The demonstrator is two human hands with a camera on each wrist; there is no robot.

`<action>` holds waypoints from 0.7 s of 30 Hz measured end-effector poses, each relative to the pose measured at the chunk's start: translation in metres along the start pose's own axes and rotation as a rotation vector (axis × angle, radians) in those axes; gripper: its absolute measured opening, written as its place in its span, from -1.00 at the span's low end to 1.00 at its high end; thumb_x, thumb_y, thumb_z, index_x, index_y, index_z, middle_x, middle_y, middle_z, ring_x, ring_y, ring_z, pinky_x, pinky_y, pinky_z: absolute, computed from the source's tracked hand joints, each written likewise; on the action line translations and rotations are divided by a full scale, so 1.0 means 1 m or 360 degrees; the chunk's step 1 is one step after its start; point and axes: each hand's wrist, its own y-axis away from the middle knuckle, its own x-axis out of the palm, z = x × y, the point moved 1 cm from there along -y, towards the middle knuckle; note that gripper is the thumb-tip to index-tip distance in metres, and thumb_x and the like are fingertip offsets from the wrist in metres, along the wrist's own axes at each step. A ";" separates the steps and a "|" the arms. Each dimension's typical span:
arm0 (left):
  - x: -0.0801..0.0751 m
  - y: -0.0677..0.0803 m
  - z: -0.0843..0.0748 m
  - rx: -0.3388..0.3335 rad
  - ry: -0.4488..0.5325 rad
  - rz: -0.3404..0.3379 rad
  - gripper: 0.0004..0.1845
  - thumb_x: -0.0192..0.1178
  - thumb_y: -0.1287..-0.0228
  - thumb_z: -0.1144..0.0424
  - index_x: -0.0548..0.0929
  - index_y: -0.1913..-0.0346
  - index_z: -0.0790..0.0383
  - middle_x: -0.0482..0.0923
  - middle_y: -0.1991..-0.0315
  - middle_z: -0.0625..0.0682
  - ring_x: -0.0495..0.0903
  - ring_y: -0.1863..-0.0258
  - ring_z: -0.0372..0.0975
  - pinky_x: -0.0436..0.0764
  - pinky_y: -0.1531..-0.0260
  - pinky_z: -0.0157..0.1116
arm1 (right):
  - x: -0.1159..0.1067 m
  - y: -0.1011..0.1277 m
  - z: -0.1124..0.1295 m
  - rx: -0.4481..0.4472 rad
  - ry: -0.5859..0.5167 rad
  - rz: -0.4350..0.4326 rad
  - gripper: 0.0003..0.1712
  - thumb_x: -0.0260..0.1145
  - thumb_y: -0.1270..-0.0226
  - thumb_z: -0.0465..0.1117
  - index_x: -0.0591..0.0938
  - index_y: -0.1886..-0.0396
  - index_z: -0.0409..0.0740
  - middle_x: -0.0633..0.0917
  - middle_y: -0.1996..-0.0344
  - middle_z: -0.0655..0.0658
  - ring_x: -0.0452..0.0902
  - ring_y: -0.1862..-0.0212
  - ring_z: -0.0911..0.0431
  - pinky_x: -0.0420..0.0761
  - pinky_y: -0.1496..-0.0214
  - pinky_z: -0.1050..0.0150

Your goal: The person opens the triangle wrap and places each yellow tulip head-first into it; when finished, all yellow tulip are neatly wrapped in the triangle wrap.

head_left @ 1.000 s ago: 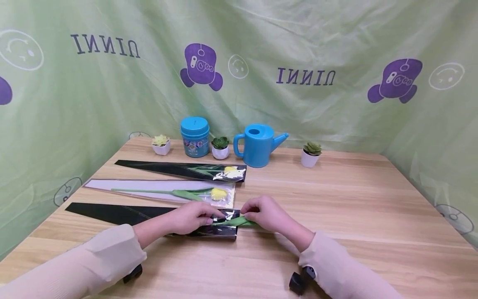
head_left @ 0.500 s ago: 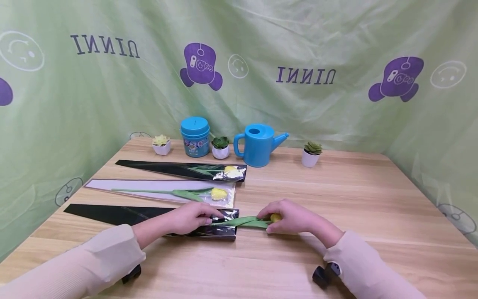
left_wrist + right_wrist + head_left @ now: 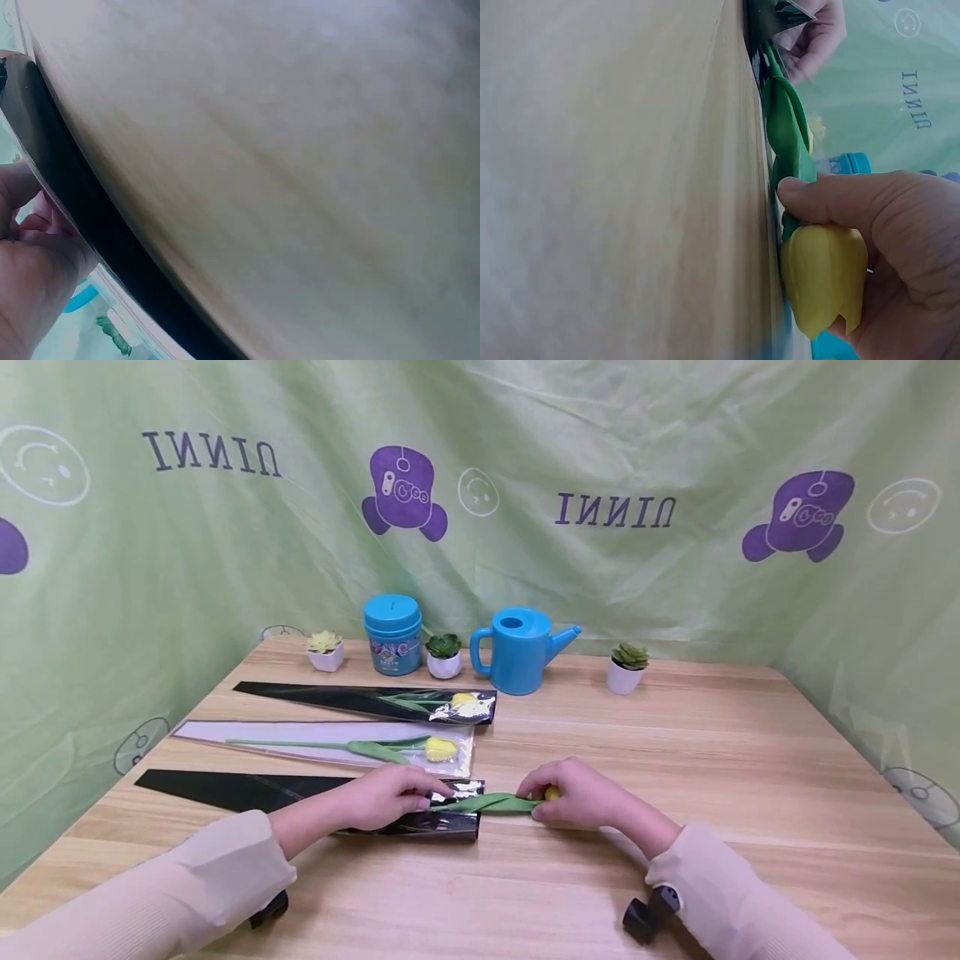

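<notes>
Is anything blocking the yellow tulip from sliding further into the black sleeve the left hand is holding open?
Nothing visible does. The right hand grips the yellow tulip by its bloom, its leaves already reach into the black sleeve, and the left hand holds the sleeve's mouth. The sleeve's inside cannot be seen.

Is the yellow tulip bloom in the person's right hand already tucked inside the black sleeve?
No, the right hand holds the yellow bloom outside the black sleeve, with only the leaves reaching its open end.

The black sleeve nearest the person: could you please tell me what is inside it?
A green stem with leaves runs out of the black sleeve; its yellow tulip head is outside, in the right hand. The left hand covers the opening.
</notes>
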 end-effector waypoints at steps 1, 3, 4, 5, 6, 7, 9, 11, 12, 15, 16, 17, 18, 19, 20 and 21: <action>0.000 0.000 0.000 0.0006 0.0001 0.0003 -0.66 0.04 -0.32 0.39 0.59 -0.08 0.03 0.53 -0.09 0.04 0.45 -0.13 -0.10 0.39 -0.11 -0.04 | 0.000 0.000 0.000 0.0009 -0.0007 -0.0010 -0.77 0.38 -0.04 -0.32 0.70 0.25 -0.04 0.60 0.46 0.14 0.43 0.37 0.28 0.44 0.26 0.35; 0.000 -0.001 0.000 0.0016 0.0008 0.0007 -0.66 0.04 -0.32 0.39 0.59 -0.09 0.04 0.53 -0.09 0.05 0.45 -0.12 -0.10 0.39 -0.11 -0.04 | 0.000 0.000 0.001 0.0019 -0.0022 -0.0027 -0.79 0.38 -0.05 -0.32 0.70 0.27 -0.03 0.62 0.44 0.14 0.44 0.37 0.28 0.44 0.26 0.35; 0.000 -0.001 0.000 0.0017 0.0013 0.0006 -0.65 0.03 -0.32 0.39 0.59 -0.09 0.04 0.53 -0.09 0.05 0.45 -0.13 -0.10 0.39 -0.12 -0.04 | 0.001 0.000 0.002 0.0024 -0.0032 -0.0035 -0.80 0.37 -0.05 -0.31 0.71 0.28 -0.03 0.63 0.44 0.14 0.44 0.36 0.27 0.45 0.26 0.35; 0.000 -0.001 0.000 0.0016 0.0018 0.0004 -0.65 0.03 -0.32 0.39 0.59 -0.10 0.04 0.53 -0.09 0.05 0.45 -0.13 -0.10 0.39 -0.12 -0.03 | 0.000 0.000 0.003 0.0030 -0.0043 -0.0041 -0.80 0.37 -0.06 -0.31 0.71 0.28 -0.03 0.64 0.43 0.13 0.45 0.36 0.27 0.45 0.26 0.35; -0.001 -0.001 0.000 0.0014 0.0022 -0.0001 -0.65 0.03 -0.32 0.39 0.59 -0.10 0.04 0.53 -0.09 0.04 0.45 -0.12 -0.10 0.39 -0.11 -0.03 | 0.000 0.000 0.004 0.0035 -0.0054 -0.0045 -0.81 0.36 -0.06 -0.31 0.71 0.28 -0.03 0.65 0.42 0.13 0.45 0.36 0.27 0.45 0.26 0.35; -0.001 -0.001 -0.001 0.0012 0.0028 -0.0006 -0.65 0.03 -0.32 0.39 0.58 -0.10 0.04 0.53 -0.09 0.04 0.45 -0.12 -0.10 0.39 -0.12 -0.03 | 0.000 0.000 0.005 0.0039 -0.0068 -0.0051 -0.81 0.36 -0.07 -0.31 0.71 0.28 -0.03 0.65 0.41 0.12 0.45 0.36 0.27 0.45 0.26 0.35; 0.000 -0.001 -0.001 0.0008 0.0026 -0.0022 -0.65 0.03 -0.32 0.39 0.58 -0.10 0.04 0.54 -0.07 0.03 0.46 -0.10 -0.11 0.39 -0.11 -0.03 | 0.000 -0.001 0.008 0.0045 -0.0092 -0.0062 -0.81 0.35 -0.08 -0.32 0.71 0.28 -0.04 0.66 0.40 0.11 0.45 0.36 0.27 0.46 0.26 0.35; 0.000 -0.001 -0.001 0.0011 0.0017 -0.0040 -0.65 0.04 -0.32 0.39 0.59 -0.10 0.04 0.55 -0.06 0.03 0.47 -0.09 -0.12 0.40 -0.10 -0.04 | 0.000 -0.002 0.010 0.0055 -0.0108 -0.0073 -0.82 0.34 -0.09 -0.32 0.71 0.28 -0.05 0.66 0.40 0.10 0.45 0.36 0.26 0.46 0.26 0.36; 0.000 -0.001 -0.001 0.0012 0.0013 -0.0048 -0.65 0.04 -0.31 0.39 0.59 -0.10 0.04 0.55 -0.05 0.03 0.47 -0.08 -0.12 0.41 -0.10 -0.05 | 0.001 -0.003 0.011 0.0059 -0.0114 -0.0078 -0.81 0.33 -0.09 -0.32 0.71 0.28 -0.05 0.66 0.39 0.10 0.46 0.36 0.26 0.45 0.26 0.35; 0.001 -0.001 -0.002 0.0006 0.0007 -0.0064 -0.65 0.05 -0.31 0.39 0.59 -0.09 0.04 0.56 -0.03 0.01 0.49 -0.05 -0.15 0.42 -0.08 -0.06 | 0.002 -0.006 0.014 0.0077 -0.0127 -0.0094 -0.81 0.33 -0.09 -0.30 0.71 0.27 -0.05 0.67 0.37 0.10 0.46 0.34 0.25 0.45 0.24 0.35; 0.001 -0.001 -0.002 0.0003 0.0008 -0.0067 -0.66 0.05 -0.31 0.39 0.59 -0.09 0.03 0.57 -0.02 0.01 0.49 -0.03 -0.16 0.43 -0.07 -0.07 | 0.003 -0.007 0.014 0.0079 -0.0129 -0.0100 -0.81 0.33 -0.09 -0.30 0.71 0.26 -0.05 0.67 0.37 0.09 0.46 0.33 0.25 0.45 0.24 0.35; 0.001 -0.001 -0.002 -0.0003 0.0008 -0.0072 -0.66 0.05 -0.31 0.39 0.60 -0.08 0.03 0.57 -0.01 0.00 0.49 -0.02 -0.18 0.43 -0.06 -0.07 | 0.004 -0.008 0.015 0.0081 -0.0135 -0.0107 -0.81 0.33 -0.09 -0.30 0.71 0.27 -0.06 0.67 0.37 0.09 0.46 0.33 0.24 0.45 0.24 0.34; 0.000 -0.001 -0.002 -0.0006 0.0010 -0.0077 -0.66 0.05 -0.31 0.39 0.60 -0.08 0.03 0.57 0.00 0.00 0.49 0.00 -0.19 0.43 -0.05 -0.08 | 0.005 -0.009 0.015 0.0091 -0.0144 -0.0112 -0.82 0.33 -0.09 -0.31 0.71 0.27 -0.05 0.67 0.38 0.09 0.45 0.33 0.24 0.44 0.24 0.34; 0.000 -0.001 -0.002 -0.0008 0.0011 -0.0083 -0.66 0.06 -0.31 0.39 0.60 -0.08 0.03 0.57 0.00 -0.01 0.49 0.00 -0.19 0.44 -0.05 -0.08 | 0.006 -0.011 0.016 0.0103 -0.0158 -0.0119 -0.82 0.33 -0.09 -0.31 0.71 0.28 -0.05 0.67 0.38 0.10 0.45 0.33 0.23 0.44 0.25 0.33; 0.000 -0.001 -0.002 -0.0007 0.0009 -0.0089 -0.66 0.06 -0.31 0.39 0.60 -0.08 0.03 0.57 0.01 -0.01 0.49 0.01 -0.20 0.44 -0.05 -0.08 | 0.007 -0.012 0.017 0.0115 -0.0175 -0.0126 -0.82 0.33 -0.08 -0.31 0.71 0.28 -0.05 0.67 0.39 0.10 0.44 0.34 0.22 0.43 0.26 0.33; 0.000 -0.002 -0.002 -0.0002 0.0007 -0.0096 -0.66 0.06 -0.31 0.39 0.60 -0.08 0.04 0.57 0.01 -0.01 0.49 0.01 -0.19 0.44 -0.05 -0.08 | 0.008 -0.013 0.018 0.0132 -0.0192 -0.0133 -0.82 0.33 -0.08 -0.31 0.72 0.29 -0.05 0.66 0.41 0.09 0.44 0.35 0.21 0.43 0.27 0.32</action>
